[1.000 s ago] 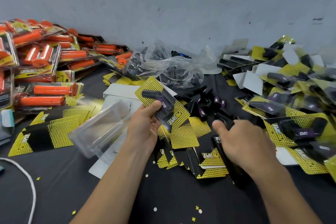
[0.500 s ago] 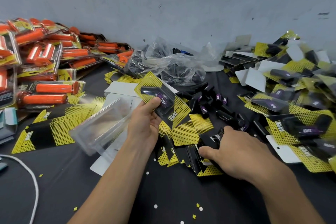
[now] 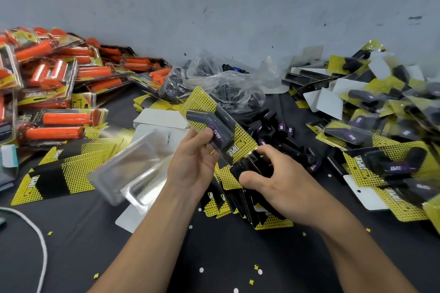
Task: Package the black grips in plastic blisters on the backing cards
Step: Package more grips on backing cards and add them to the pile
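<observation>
My left hand [image 3: 192,162] holds a yellow-and-black backing card [image 3: 202,102] that carries a black grip with a purple label [image 3: 209,123] under a clear blister, tilted up over the table's middle. My right hand [image 3: 269,178] pinches a black folded card piece [image 3: 245,166] against the lower end of that card. Loose black grips [image 3: 269,126] lie in a heap just behind my hands. A fan of flat backing cards [image 3: 238,207] lies under my hands.
Empty clear blisters [image 3: 128,171] lie to the left of my left hand. Orange-grip packages [image 3: 52,93] pile up at far left, finished black-grip packs [image 3: 381,135] at right. A crumpled plastic bag [image 3: 221,83] sits by the grey wall. A white cord [image 3: 40,245] crosses the near left.
My right hand picked a black card piece from the fan on the table and brought it up to the card in my left hand.
</observation>
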Demonstrator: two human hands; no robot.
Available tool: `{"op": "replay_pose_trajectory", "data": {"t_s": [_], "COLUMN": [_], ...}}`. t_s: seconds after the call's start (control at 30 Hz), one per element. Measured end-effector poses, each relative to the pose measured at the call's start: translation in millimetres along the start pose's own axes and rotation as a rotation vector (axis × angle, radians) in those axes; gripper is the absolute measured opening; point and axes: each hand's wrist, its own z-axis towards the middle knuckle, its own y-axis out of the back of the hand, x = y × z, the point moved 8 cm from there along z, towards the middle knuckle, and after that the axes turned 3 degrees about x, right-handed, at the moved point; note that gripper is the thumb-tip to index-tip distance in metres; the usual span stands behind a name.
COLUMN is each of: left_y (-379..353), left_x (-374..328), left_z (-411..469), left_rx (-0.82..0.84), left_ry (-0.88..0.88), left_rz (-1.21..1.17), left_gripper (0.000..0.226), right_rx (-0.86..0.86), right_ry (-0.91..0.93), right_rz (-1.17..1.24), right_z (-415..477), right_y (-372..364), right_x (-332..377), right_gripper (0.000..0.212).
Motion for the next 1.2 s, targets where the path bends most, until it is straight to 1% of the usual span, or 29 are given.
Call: {"op": "replay_pose_trajectory", "data": {"t_s": [0.1, 0.17, 0.27, 0.4, 0.6, 0.73, 0.97, 1.2], "left_y": [-1.5, -5.4, -9.1, -8.0, -11.7, -11.7, -11.8, -11.8], "left_x": [-0.2, 1.4, 4.9, 6.6, 7.6, 7.1, 8.3, 7.1], "left_z": [0.5, -0.3, -1.0, -0.8, -2.2, -2.9, -3.2, -3.6], "left_rx": [0.029, 0.07, 0.108, 0.094, 0.117, 0.118, 0.099, 0.083], "left_ry": [-0.009, -0.002, 0.014, 0.024, 0.022, 0.022, 0.012, -0.013], "left_rz": [0.001, 0.018, 0.064, 0.069, 0.123, 0.118, 0.111, 0.109], "left_gripper": [0.033, 0.031, 0.028, 0.029, 0.035, 0.038, 0.035, 0.025], "right_rx": [0.026, 0.037, 0.022, -0.021, -0.036, -0.044, -0.062, -0.073], "right_ry": [0.022, 0.051, 0.077, 0.078, 0.102, 0.112, 0.12, 0.121], "right_rz": [0.026, 0.038, 0.069, 0.121, 0.135, 0.143, 0.149, 0.178], "right_z": [-1.5, -2.1, -1.7, 1.3, 2.2, 2.3, 2.1, 2.3], "right_y": [-2.3, -3.0, -2.3, 0.2, -1.5, -1.6, -0.4, 0.1], "right_x": [4.9, 8.0, 9.4, 6.2, 7.3, 7.8, 7.2, 7.6], "right_gripper": [0.043, 0.048, 0.049, 0.049, 0.046, 0.045, 0.041, 0.04]}}
